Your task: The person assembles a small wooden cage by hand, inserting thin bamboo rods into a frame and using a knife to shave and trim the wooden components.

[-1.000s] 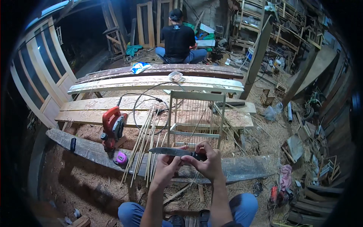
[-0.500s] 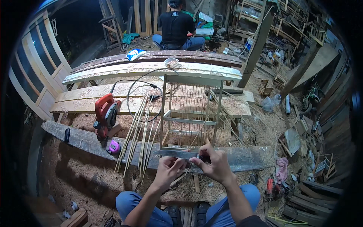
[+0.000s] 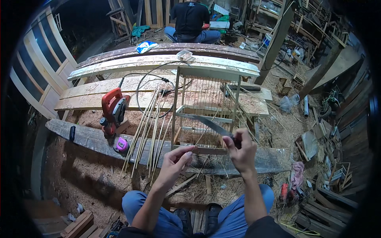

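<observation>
My right hand [image 3: 243,152] is closed around the handle of a knife [image 3: 209,124]. Its long grey blade slants up and to the left, across the lower part of a wooden frame strung with thin rods [image 3: 176,105]. My left hand [image 3: 171,168] is raised in front of the frame's lower left corner, thumb and forefinger pinched together. Whatever sits in that pinch is too thin to make out. Left of the frame, several slender bamboo-like sticks [image 3: 146,133] lean over the weathered near plank [image 3: 93,141].
A red electric planer [image 3: 111,109] and a pink tape measure [image 3: 122,144] rest on the near plank's left part. Shaving-strewn boards [image 3: 99,88] lie beyond, with a plastic tub [image 3: 184,56] on one. A person in black [image 3: 190,22] sits at the back. Scrap wood piles up at right.
The knife has swung from lying level between my hands to slanting up left. My right hand has moved up and right, apart from the left. The view has shifted slightly.
</observation>
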Action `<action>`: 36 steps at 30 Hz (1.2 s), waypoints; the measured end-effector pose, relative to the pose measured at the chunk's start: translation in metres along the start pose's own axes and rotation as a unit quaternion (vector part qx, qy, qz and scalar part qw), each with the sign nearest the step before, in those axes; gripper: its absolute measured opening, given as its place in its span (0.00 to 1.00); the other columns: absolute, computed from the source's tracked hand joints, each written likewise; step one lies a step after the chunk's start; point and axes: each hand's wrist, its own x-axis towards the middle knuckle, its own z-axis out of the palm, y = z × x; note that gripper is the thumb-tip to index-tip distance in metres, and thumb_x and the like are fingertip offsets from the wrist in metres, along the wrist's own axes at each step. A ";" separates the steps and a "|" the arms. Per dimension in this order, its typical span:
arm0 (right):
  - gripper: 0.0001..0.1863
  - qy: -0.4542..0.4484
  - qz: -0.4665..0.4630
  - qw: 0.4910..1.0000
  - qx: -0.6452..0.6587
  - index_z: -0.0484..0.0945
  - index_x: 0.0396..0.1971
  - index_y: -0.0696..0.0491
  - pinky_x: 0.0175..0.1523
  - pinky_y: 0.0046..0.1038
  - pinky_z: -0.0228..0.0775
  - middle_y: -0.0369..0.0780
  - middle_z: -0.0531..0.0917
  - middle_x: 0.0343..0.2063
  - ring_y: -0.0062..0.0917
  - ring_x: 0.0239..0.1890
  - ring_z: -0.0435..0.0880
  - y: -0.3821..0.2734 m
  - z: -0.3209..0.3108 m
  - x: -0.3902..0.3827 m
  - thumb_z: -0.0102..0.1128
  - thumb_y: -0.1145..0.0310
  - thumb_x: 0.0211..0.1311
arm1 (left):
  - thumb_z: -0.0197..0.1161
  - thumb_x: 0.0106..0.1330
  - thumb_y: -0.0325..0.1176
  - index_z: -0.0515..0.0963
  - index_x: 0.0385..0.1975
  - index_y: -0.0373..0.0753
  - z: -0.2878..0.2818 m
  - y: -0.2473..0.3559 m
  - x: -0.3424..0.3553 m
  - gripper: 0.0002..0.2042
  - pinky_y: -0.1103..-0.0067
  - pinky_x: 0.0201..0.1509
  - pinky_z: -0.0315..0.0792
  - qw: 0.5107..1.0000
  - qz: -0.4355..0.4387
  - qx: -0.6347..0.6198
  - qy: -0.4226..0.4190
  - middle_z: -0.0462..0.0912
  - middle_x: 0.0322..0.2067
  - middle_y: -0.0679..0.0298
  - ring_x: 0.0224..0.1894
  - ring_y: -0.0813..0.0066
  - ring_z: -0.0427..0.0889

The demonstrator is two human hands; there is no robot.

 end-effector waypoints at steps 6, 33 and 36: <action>0.18 -0.088 -0.026 0.994 0.054 0.71 0.39 0.51 0.26 0.30 0.75 0.40 0.84 0.23 0.30 0.24 0.86 -0.019 0.005 -0.011 0.69 0.56 0.61 | 0.56 0.74 0.30 0.76 0.41 0.35 0.013 0.007 0.007 0.05 0.89 0.21 0.51 0.999 -0.006 0.009 0.033 0.67 0.22 0.74 0.19 0.92 0.58; 0.17 -0.087 -0.113 0.989 0.043 0.73 0.38 0.50 0.26 0.28 0.72 0.35 0.81 0.22 0.24 0.21 0.83 -0.031 0.023 0.000 0.68 0.55 0.62 | 0.57 0.74 0.30 0.76 0.58 0.32 0.009 0.000 0.006 0.16 0.88 0.22 0.53 0.997 0.011 -0.079 -0.014 0.71 0.26 0.74 0.21 0.91 0.60; 0.17 -0.001 -0.036 0.999 0.003 0.72 0.36 0.49 0.23 0.26 0.70 0.34 0.79 0.19 0.21 0.19 0.80 -0.004 0.003 0.012 0.67 0.54 0.62 | 0.56 0.74 0.32 0.75 0.57 0.32 0.009 0.010 0.007 0.16 0.88 0.21 0.50 0.996 0.019 -0.086 -0.016 0.65 0.24 0.75 0.21 0.91 0.56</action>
